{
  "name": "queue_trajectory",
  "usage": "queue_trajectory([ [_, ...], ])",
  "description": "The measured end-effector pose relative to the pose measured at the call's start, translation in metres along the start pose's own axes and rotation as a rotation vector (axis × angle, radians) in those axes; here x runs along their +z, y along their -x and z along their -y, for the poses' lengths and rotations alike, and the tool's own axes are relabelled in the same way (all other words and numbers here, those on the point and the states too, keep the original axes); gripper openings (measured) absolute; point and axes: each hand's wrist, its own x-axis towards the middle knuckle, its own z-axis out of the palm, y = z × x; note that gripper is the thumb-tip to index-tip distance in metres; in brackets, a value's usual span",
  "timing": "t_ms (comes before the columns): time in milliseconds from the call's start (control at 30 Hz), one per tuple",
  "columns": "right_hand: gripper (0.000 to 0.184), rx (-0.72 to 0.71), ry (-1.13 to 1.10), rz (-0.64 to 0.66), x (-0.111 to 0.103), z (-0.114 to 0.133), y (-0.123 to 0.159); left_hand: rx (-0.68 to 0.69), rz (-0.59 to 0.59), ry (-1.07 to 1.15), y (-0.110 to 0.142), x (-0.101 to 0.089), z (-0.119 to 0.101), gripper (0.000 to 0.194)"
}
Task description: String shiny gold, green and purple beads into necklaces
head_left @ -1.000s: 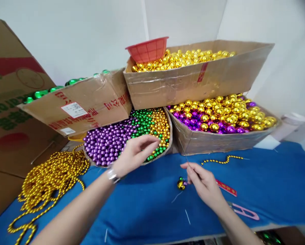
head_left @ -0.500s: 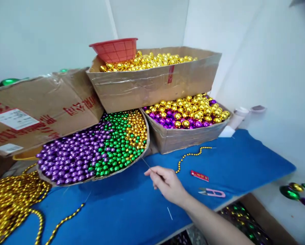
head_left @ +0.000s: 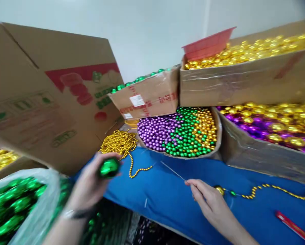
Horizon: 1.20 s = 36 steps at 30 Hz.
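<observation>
Left hand (head_left: 89, 182) curled round a glossy, rounded green bead (head_left: 109, 167), right hand (head_left: 210, 201) pinching a thin straight needle (head_left: 173, 171), soft blue cloth (head_left: 165, 197) on the bench, tangled gold bead strands (head_left: 119, 143)

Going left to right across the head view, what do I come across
Bag of green balls, left hand holding a green ball, purple beads, right hand, red strip.

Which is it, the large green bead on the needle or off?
Off: the left hand holds the large green bead, apart from the needle in the right hand.
</observation>
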Motion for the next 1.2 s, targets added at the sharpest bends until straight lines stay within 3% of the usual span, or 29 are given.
queue_trajectory([
  [67, 0.026, -0.089, 0.038, 0.01, 0.006, 0.0, 0.003, -0.122, 0.136, 0.195, 0.012, 0.011, 0.018, 0.033],
  [167, 0.024, -0.174, 0.115, -0.065, 0.01, -0.006, 0.01, -0.308, 0.308, 0.555, 0.005, 0.049, 0.054, 0.03],
  [267, 0.023, -0.191, 0.223, -0.093, 0.011, -0.012, 0.018, -0.385, 0.267, 0.693, -0.004, 0.081, 0.082, 0.022],
  [333, 0.023, -0.184, 0.276, -0.078, 0.014, -0.016, 0.023, -0.401, 0.227, 0.723, -0.006, 0.09, 0.091, 0.02],
  [767, 0.023, -0.135, 0.305, -0.059, 0.024, -0.022, 0.027, -0.319, 0.164, 0.768, 0.0, 0.09, 0.097, 0.023],
  [867, 0.024, -0.094, 0.24, -0.066, 0.029, -0.02, 0.023, -0.235, 0.269, 0.717, 0.011, 0.092, 0.099, 0.024],
  [1000, 0.025, -0.021, 0.14, -0.084, 0.033, -0.02, 0.02, -0.136, 0.464, 0.608, 0.028, 0.094, 0.104, 0.04],
  [1200, 0.02, 0.008, 0.088, -0.073, 0.033, -0.033, 0.03, -0.148, 0.55, 0.611, 0.033, 0.093, 0.11, 0.043],
])
